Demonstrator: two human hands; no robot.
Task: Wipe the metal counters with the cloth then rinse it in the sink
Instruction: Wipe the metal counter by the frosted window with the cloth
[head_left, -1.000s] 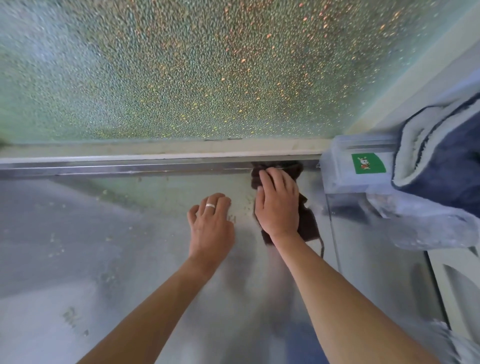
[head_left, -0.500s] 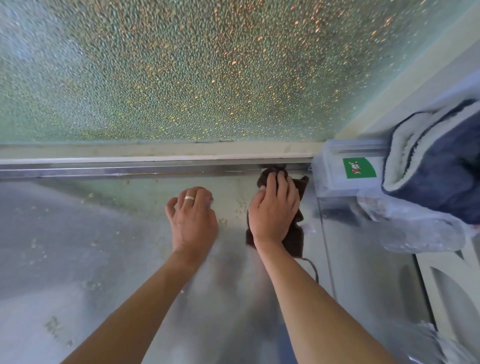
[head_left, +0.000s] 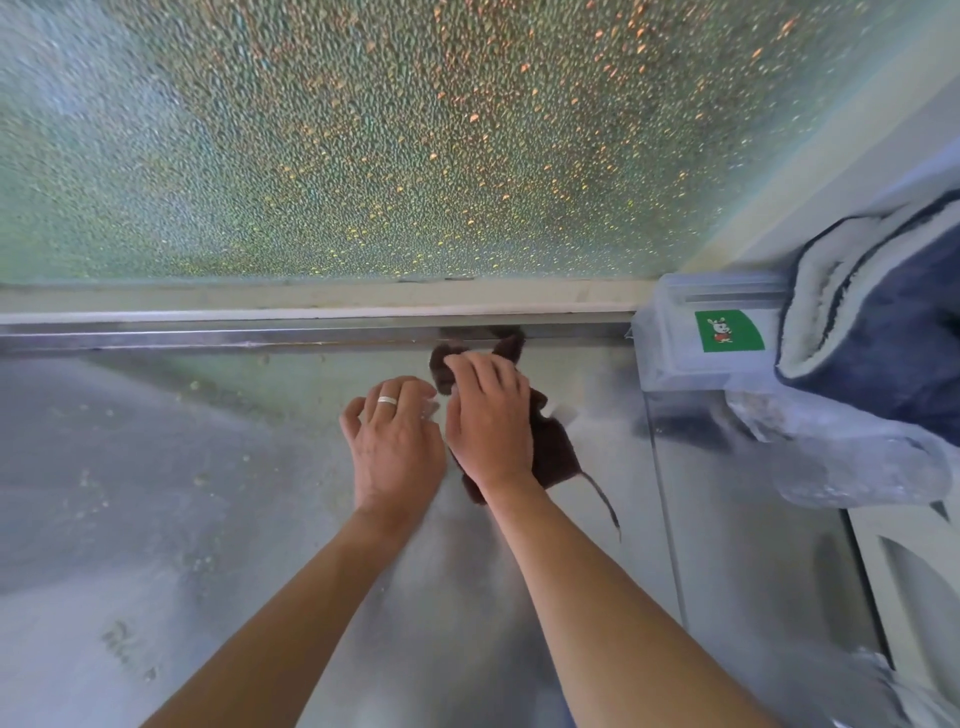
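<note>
**Fingers Flat on Cloth at Rear Counter Edge: Risk Points**

Fingers (head_left: 470, 366) of the right hand (head_left: 488, 421) lie extended and pressed down on the dark brown cloth (head_left: 553, 452), pinning it to the metal counter (head_left: 208, 467) rather than closing around it. The cloth sits at the back of the counter, its far end touching the raised rear lip (head_left: 260, 338) below the textured glass panel (head_left: 415, 145). The left hand (head_left: 395, 441), wearing a ring (head_left: 387, 400), rests just beside the right with fingers loosely curled and spread; it holds nothing.

Judged hazards:

1. Crumbs (head_left: 197, 480) are scattered across the left part of the counter. A stroke that stays near the rear lip would likely leave them in place, or push them into the lip's corner, where they are harder to lift.
2. A loose cord (head_left: 602, 499) trails from the cloth toward the person. It could snag on the seam (head_left: 665, 519) between counter sections.
3. The clear plastic container (head_left: 706, 338) with a green label and the blue-and-white folded fabric (head_left: 883, 322) stand just to the right. A wide rightward sweep may strike them.
4. Flat-palm pressure gives weak hold; the cloth may bunch or slip out.

No sink is in view.
</note>
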